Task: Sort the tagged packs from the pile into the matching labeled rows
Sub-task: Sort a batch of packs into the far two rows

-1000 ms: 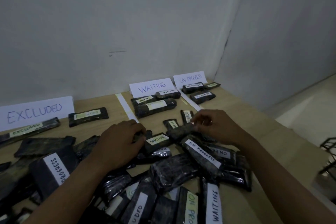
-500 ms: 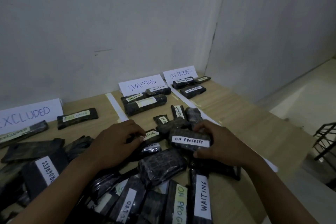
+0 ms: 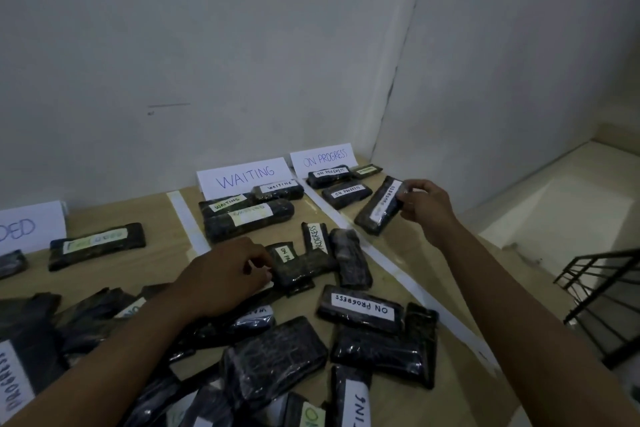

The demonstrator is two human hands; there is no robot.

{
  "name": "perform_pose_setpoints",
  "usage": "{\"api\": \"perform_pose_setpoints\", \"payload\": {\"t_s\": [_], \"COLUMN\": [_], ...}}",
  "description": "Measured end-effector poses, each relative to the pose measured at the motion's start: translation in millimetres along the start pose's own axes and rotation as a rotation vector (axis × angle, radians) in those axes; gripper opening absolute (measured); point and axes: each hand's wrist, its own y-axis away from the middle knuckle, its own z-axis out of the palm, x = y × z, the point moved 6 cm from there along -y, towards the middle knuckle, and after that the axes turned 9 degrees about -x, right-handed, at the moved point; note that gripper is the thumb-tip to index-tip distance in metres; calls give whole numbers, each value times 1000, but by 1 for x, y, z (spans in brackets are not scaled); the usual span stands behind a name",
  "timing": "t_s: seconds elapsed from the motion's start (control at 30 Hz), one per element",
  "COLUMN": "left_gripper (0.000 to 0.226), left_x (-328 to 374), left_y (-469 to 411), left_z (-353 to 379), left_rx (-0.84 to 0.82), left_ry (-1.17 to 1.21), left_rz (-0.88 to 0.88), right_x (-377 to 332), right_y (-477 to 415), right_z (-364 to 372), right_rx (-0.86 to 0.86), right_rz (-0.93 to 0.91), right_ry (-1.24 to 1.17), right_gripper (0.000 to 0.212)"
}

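Note:
My right hand (image 3: 424, 206) grips one end of a dark pack tagged ON PROGRESS (image 3: 379, 206), held just above the table in the ON PROGRESS row, near the two packs (image 3: 346, 191) lying there below the ON PROGRESS sign (image 3: 323, 158). My left hand (image 3: 225, 274) rests on the pile (image 3: 277, 350) of dark tagged packs, fingertips touching a pack (image 3: 301, 269) at the pile's far edge. Whether those fingers hold anything is hidden. The WAITING sign (image 3: 244, 177) has three packs (image 3: 247, 215) below it. An EXCLUDED sign (image 3: 31, 227) stands at the left.
White tape strips (image 3: 188, 225) divide the wooden table (image 3: 162, 253) into rows. One pack (image 3: 97, 244) lies in the EXCLUDED row. White walls meet in a corner behind the signs. The table's right edge drops to a floor with a black metal rack (image 3: 602, 302).
My right hand lifted an ON PROGRESS pack from the pile and carried it away to the right, into the ON PROGRESS row. My left hand stayed on the pile.

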Motion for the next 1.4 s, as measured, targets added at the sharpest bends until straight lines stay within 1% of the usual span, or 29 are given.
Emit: {"api": "perform_pose_setpoints", "payload": {"t_s": [0.07, 0.13, 0.27, 0.33, 0.43, 0.53, 0.6, 0.7, 0.77, 0.93, 1.03, 1.13, 1.27, 1.33, 1.4], "left_gripper": [8, 7, 8, 9, 10, 11, 12, 11, 11, 11, 12, 14, 17, 18, 18], "left_x": [-3, -6, -6, -8, -10, -10, -9, -9, -9, -8, -7, -7, -6, -5, -3], "left_y": [2, 4, 6, 5, 4, 4, 3, 3, 3, 4, 4, 4, 5, 5, 5], "left_z": [3, 3, 4, 5, 5, 5, 5, 5, 5, 4, 3, 3, 3, 3, 2], "left_rx": [21, 45, 70, 81, 82, 78, 75, 70, 68, 68, 72, 70, 61, 59, 65], "left_ry": [-1, 22, 32, 43, 42, 37, 29, 22, 24, 16, 6, 1, -10, -11, -11], "left_rz": [-9, -11, -11, -10, -9, -7, -9, -11, -9, -2, -2, -4, 0, -1, -4], "right_x": [9, 22, 44, 48, 52, 51, 51, 48, 46, 60, 60, 53, 29, 16, 14], "right_y": [-21, -40, -58, -51, -37, -25, -20, -16, -17, -29, -29, -22, 12, 36, 59], "right_z": [2, 5, 11, 19, 28, 34, 37, 46, 51, 49, 49, 50, 63, 74, 84], "right_rx": [27, 72, 161, 169, 199, 192, 163, 71, 38, -11, -32, -18, -4, -82, -261], "right_rz": [44, 81, 91, 54, -34, -126, -177, -289, -323, -268, -272, -285, -322, -317, -248], "right_ry": [40, 78, 345, 423, 395, 539, 603, 783, 861, 902, 876, 850, 709, 719, 786], "right_gripper": [14, 18, 28, 35, 49, 60, 56, 38, 35, 49, 47, 47, 42, 45, 55]}}
